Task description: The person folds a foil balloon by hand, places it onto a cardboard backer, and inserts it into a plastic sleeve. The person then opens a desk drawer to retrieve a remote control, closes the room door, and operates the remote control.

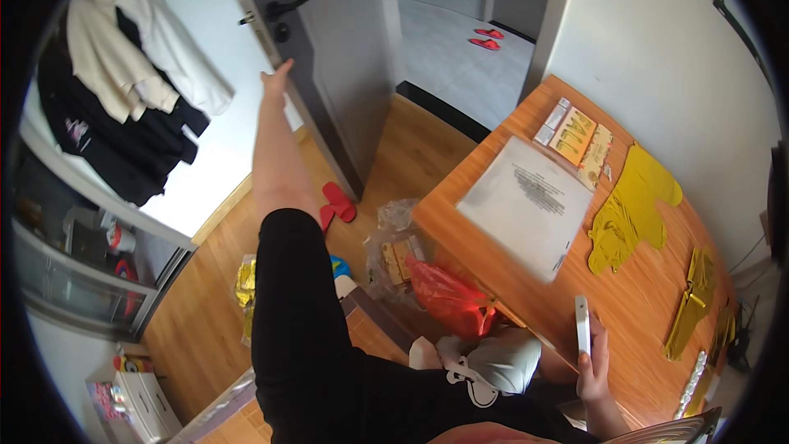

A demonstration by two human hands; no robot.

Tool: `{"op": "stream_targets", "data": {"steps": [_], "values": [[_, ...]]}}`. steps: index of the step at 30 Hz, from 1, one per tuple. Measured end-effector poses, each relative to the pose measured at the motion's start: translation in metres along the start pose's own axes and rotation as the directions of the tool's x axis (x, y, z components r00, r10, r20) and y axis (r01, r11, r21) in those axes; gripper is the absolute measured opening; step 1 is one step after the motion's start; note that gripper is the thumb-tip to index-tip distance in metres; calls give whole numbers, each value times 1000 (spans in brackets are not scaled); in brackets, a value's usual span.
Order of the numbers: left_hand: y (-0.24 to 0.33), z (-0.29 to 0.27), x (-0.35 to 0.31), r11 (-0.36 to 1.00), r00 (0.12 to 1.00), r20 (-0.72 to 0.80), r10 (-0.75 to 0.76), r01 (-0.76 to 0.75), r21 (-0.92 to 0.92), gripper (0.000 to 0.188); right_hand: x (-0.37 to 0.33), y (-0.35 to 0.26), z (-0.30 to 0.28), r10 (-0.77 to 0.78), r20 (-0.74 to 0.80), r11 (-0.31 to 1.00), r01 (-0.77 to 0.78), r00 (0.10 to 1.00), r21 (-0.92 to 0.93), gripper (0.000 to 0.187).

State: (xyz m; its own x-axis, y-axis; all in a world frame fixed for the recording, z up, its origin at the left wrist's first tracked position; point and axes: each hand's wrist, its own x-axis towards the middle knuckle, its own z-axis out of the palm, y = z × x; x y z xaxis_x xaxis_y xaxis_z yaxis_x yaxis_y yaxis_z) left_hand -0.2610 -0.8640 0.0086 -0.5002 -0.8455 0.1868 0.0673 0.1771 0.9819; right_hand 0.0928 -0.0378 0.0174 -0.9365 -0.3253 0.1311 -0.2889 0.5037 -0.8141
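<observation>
Right hand (593, 364) grips white phone (583, 325); left hand (275, 79) on door edge (289, 82).

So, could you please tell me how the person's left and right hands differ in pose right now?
The left hand is stretched far out, touching the edge of the grey door, and holds nothing; the right hand stays close over the wooden table, its fingers closed on a white phone. Both are bare.

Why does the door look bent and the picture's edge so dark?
In the head view the fisheye lens bows the grey door and the wooden table and leaves a black rim; the left hand on the door's edge is slightly blurred; the clear plastic sleeve reflects pale glare.
</observation>
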Motion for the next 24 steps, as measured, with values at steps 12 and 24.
{"op": "stream_targets", "data": {"steps": [12, 24], "values": [[-12, 38, -17, 820, 938, -255, 235, -51, 570, 78, 22, -12, -6, 107, 126, 982, -85, 986, -171, 77], [29, 131, -120, 781, 870, -154, 469, -326, 533, 76, 17, -8, -8, 5, 147, 984, 21, 989, -178, 75]]}}
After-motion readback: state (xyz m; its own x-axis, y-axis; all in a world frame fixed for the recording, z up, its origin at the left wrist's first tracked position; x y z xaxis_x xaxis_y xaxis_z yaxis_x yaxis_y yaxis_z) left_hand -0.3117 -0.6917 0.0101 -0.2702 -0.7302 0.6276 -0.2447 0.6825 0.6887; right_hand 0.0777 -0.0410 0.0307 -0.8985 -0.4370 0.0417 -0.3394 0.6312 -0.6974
